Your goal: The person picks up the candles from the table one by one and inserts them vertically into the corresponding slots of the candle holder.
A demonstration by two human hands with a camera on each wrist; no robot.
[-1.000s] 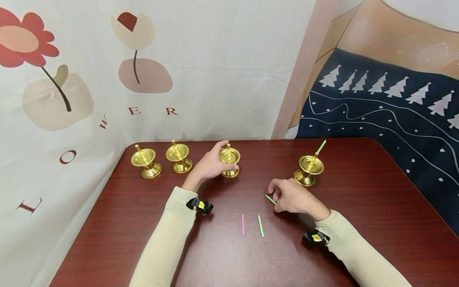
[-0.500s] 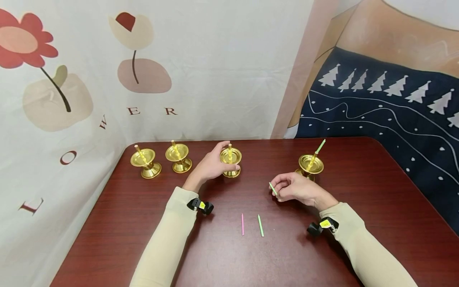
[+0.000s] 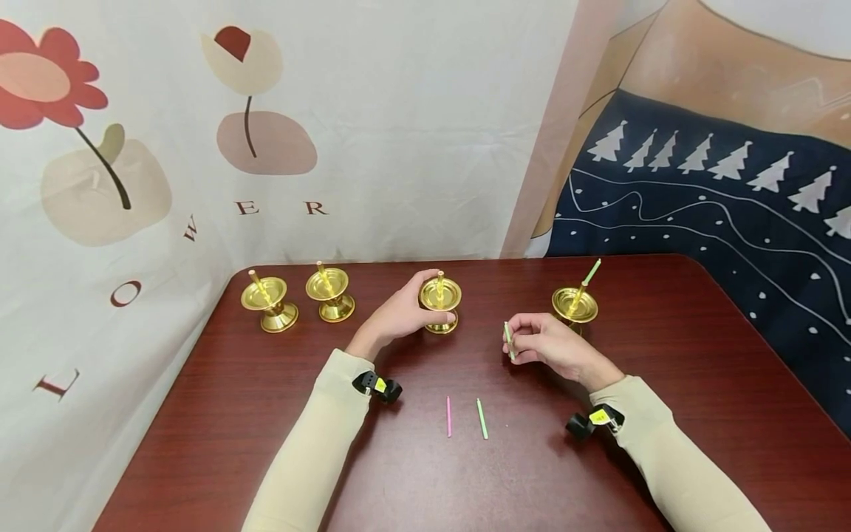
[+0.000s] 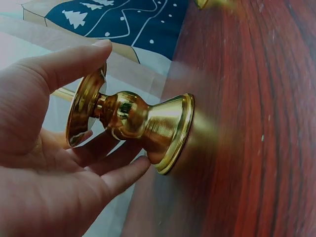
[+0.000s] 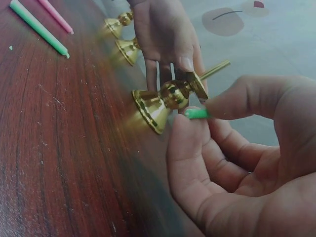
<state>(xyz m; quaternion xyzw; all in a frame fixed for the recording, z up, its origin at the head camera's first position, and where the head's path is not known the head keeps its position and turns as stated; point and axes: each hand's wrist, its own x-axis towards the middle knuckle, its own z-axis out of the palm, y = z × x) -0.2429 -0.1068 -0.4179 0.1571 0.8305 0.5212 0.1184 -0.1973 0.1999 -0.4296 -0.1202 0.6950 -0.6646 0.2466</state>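
Note:
My left hand (image 3: 402, 307) grips a brass candle holder (image 3: 441, 295), thumb and fingers round its dish and stem. In the left wrist view its flared base (image 4: 170, 131) is at the tabletop; whether it touches is hard to tell. Between thumb and fingertips, my right hand (image 3: 552, 346) pinches a thin green candle (image 3: 509, 341), nearly upright above the table and apart from the gripped holder. The right wrist view shows one end of this candle (image 5: 197, 113) in front of that holder's dish. Empty, the holder's narrow tube (image 5: 216, 70) points up out of the dish.
A pink candle (image 3: 448, 417) and another green candle (image 3: 482, 419) lie on the dark red table (image 3: 399, 473). Two brass holders (image 3: 330, 292) without candles stand at the back left. Behind my right hand, another holder (image 3: 575, 304) bears a leaning green candle (image 3: 593, 272).
My right hand has raised the green candle off the table and turned it more upright. My left hand has shifted a little to the right along with the candle holder.

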